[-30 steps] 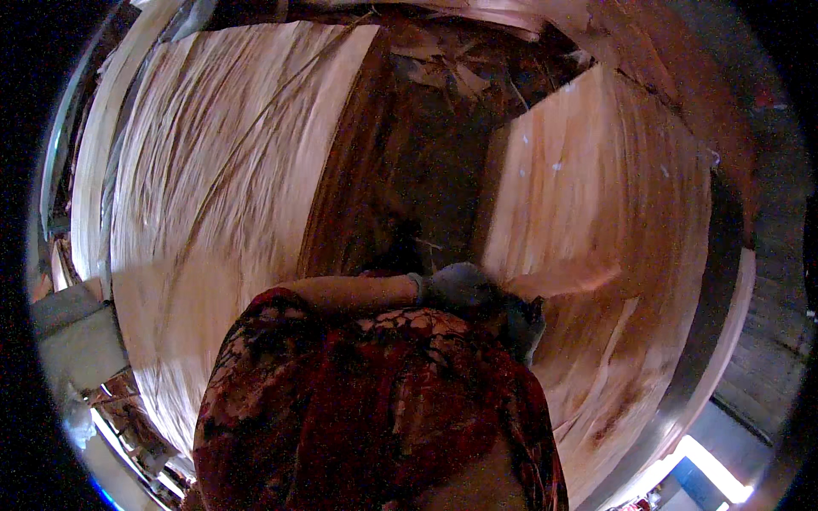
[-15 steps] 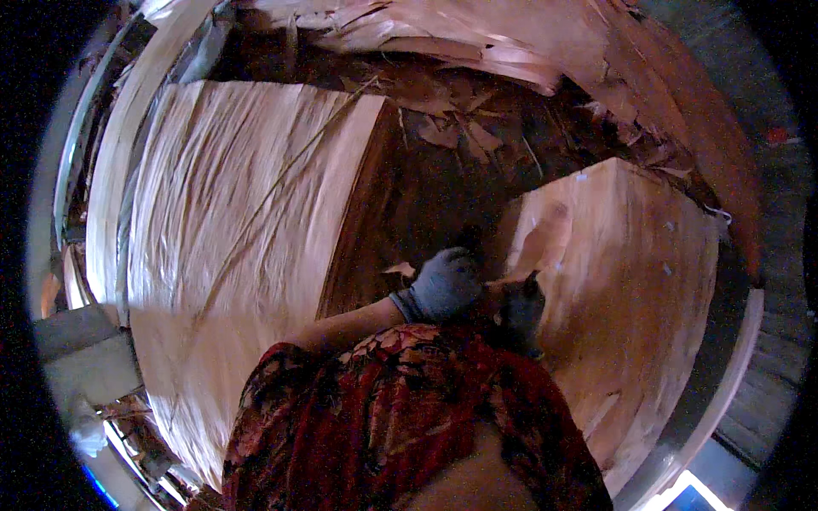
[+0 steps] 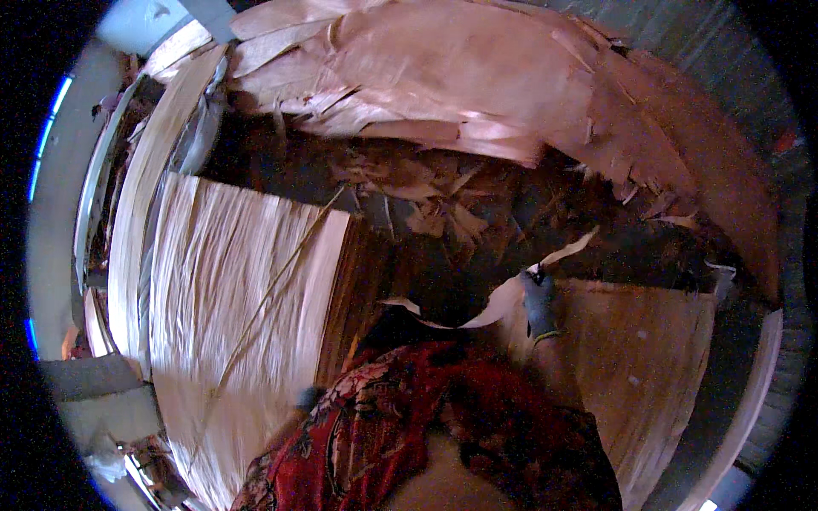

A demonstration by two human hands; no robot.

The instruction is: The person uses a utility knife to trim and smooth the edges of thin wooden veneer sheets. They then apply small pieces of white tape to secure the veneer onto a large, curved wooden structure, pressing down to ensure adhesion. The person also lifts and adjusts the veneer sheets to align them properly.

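My right hand (image 3: pixel 539 307), in a grey glove, is at the near-left corner of the right stack of wood veneer sheets (image 3: pixel 652 349). Its fingers close around a torn strip of veneer (image 3: pixel 569 249), which sticks out beyond them. A pale, ragged-edged piece of veneer (image 3: pixel 504 308) shows just left of that hand; whether it joins the strip I cannot tell. Only a small grey bit of my left hand (image 3: pixel 310 396) shows past my red patterned sleeve, beside the left veneer stack (image 3: pixel 243 289). Its fingers are hidden.
A long, thin stick (image 3: pixel 277 285) lies slantwise across the left stack. Between the stacks is a dark gap with broken veneer scraps (image 3: pixel 456 221). Large, ragged veneer sheets (image 3: pixel 477 68) are heaped along the far side. A pale board (image 3: pixel 145 196) stands at the left.
My left hand has drawn back from the middle to the lower left, mostly out of sight. The right hand has come up with the strip. The whole view has tilted farther out.
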